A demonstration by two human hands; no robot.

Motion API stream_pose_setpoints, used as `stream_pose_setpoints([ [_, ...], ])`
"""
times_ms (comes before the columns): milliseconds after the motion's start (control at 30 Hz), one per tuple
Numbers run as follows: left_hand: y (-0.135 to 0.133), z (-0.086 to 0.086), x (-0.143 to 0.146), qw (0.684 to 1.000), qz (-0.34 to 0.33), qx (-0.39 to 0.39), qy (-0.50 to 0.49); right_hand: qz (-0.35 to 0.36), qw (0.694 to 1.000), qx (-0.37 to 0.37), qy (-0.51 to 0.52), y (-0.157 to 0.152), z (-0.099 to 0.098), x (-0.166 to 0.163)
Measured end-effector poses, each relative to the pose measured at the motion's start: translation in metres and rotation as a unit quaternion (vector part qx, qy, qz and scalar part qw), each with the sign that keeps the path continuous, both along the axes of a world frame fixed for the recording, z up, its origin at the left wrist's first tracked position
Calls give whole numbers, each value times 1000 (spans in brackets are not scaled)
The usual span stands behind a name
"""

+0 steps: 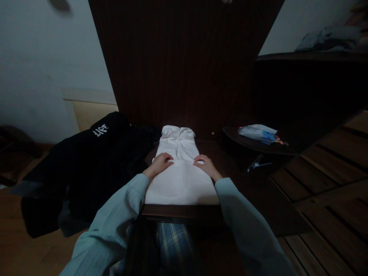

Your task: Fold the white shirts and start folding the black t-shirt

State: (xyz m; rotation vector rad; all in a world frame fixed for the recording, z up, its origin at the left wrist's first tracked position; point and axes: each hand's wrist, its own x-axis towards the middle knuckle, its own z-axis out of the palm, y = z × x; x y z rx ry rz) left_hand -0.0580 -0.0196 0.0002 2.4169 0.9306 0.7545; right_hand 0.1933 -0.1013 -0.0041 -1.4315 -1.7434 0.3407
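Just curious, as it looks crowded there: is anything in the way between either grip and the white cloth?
Nothing visible is. The left grip and right grip are both on the white cloth, at its folded edge. The black clothes lie off to the left, not between them.

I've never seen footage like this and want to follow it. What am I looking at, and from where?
There's no machine here: one camera, worn on a person's head, looks forward and down. The person's bare left hand and right hand touch a white folded garment along a folded edge; whether they pinch it, I can't tell. It lies on a dark wooden surface. Black clothing with white lettering is to the left; a white-and-blue bundle rests on a dark ledge to the right.
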Motion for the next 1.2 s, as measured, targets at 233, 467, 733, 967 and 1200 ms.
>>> stream_pose_setpoints([
  [233, 6, -1, 2, 1000, -20, -2, 11, -14, 1000, -10, 1, -2, 2, -4],
  [467, 10, 6, 8, 997, -41, -5, 67, 22, 997, -64, -37, 9, 6, 0],
  [733, 5, 11, 13, 997, -30, 5, 65, 53, 995, -81, -24, 20, 16, -20],
  [967, -10, 20, 16, 999, -26, 24, -29, 94, 994, -31, 40, 19, 7, -38],
  [1200, -11, 16, 15, 998, -33, -38, -36, 73, 994, -52, 69, 18, 12, -39],
])
